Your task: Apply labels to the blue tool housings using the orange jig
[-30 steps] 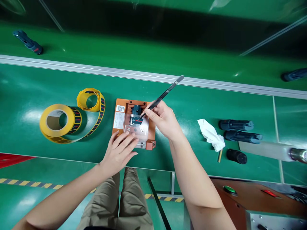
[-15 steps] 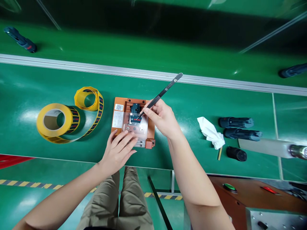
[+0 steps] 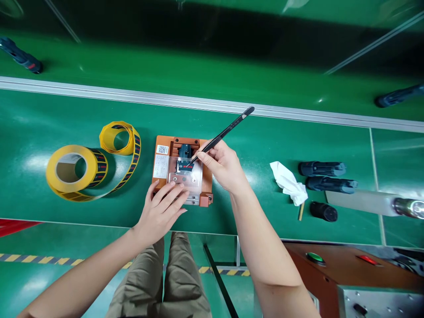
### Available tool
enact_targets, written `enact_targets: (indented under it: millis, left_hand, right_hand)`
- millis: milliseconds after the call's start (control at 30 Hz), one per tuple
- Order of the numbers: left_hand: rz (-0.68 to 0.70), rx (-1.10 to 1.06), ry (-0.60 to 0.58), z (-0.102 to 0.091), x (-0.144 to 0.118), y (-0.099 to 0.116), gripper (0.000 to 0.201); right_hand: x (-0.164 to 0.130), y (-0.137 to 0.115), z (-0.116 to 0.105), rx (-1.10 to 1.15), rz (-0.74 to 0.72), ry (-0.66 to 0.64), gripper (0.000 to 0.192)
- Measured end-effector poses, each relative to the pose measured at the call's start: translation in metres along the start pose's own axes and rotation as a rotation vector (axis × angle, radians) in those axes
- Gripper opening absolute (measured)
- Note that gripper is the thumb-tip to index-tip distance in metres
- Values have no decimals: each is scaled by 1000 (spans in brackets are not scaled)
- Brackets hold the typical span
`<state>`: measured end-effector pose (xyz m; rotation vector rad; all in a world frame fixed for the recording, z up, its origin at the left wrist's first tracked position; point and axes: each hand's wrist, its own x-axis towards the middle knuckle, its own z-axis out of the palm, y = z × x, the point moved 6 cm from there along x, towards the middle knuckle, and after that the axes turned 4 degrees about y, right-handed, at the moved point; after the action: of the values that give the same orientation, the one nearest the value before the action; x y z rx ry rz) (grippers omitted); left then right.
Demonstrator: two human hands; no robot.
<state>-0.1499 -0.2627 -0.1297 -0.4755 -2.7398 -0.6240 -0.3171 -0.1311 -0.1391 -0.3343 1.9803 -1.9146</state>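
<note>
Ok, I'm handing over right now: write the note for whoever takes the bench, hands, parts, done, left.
Left hand: flat, fingers on the clear plate of the orange jig.
Right hand: pinches black tweezers, tips at the red-lettered label on the dark part in the jig.
Label roll lies left; white wipe and three dark parts right.
Done: part seated, label at the part.
Left: whether the label is stuck flat cannot be told.

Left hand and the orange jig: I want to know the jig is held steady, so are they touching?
Touching. The head view shows the left hand with fingers flat on the jig's clear plate.
</note>
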Motion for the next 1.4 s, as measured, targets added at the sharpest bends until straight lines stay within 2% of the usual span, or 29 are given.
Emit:
enact_targets:
  millis: [333, 667, 767, 867, 933, 1033, 1067, 1133, 1200, 1233, 1300, 1400]
  left_hand:
    - [29, 122, -172, -7, 33, -8, 57]
    - [47, 208, -292, -9, 47, -8, 61]
    - [42, 195, -344, -10, 50, -6, 66]
    - [-18, 91, -255, -11, 56, -15, 78]
    - [-125, 23, -159, -9, 62, -30, 83]
    - [-226, -77, -76, -3, 66, -47, 87]
    - [-199, -94, -19, -5, 65, -46, 88]
    - [-50, -70, 193, -21, 55, -33, 79]
    - [129, -53, 396, -43, 34, -10, 55]
    - [200, -82, 438, -51, 21, 1, 42]
    - [298, -180, 371, -57, -1, 19, 23]
    - [408, -233, 132, -45, -31, 36, 8]
  right_hand:
    - [0, -4, 0, -47, -9, 6, 25]
    - [-1, -5, 1, -117, -25, 30, 25]
    - [2, -12, -11, 23, -51, 161, 26]
    - [-4, -19, -40, 114, -126, 422, 23]
    - [-13, -15, -55, 43, -136, 525, 22]
    - [-29, 5, -67, -240, -63, 564, 23]
    - [-35, 14, -69, -360, -33, 561, 24]
    - [-43, 31, -72, -595, -19, 545, 24]
    - [-48, 45, -73, -777, -70, 520, 26]
    - [-50, 52, -73, -846, -103, 510, 27]
    - [-52, 64, -75, -940, -140, 501, 30]
    - [-53, 73, -79, -1007, -151, 521, 34]
